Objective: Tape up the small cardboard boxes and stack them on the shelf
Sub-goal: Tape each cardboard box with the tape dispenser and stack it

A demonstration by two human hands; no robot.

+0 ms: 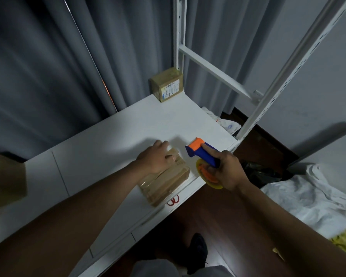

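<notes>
A small cardboard box wrapped in clear tape lies near the front edge of the white shelf board. My left hand rests flat on the box's far end, fingers spread. My right hand grips the blue and orange tape dispenser, whose yellowish tape roll hangs past the shelf's front edge, just right of the box. A second taped box with a shipping label stands at the shelf's far corner against the white upright.
Red-handled scissors peek out beside the near box at the shelf edge. White metal uprights and a crossbar frame the shelf's right end. Grey curtains hang behind. White cloth and a black bag lie on the dark wooden floor at right.
</notes>
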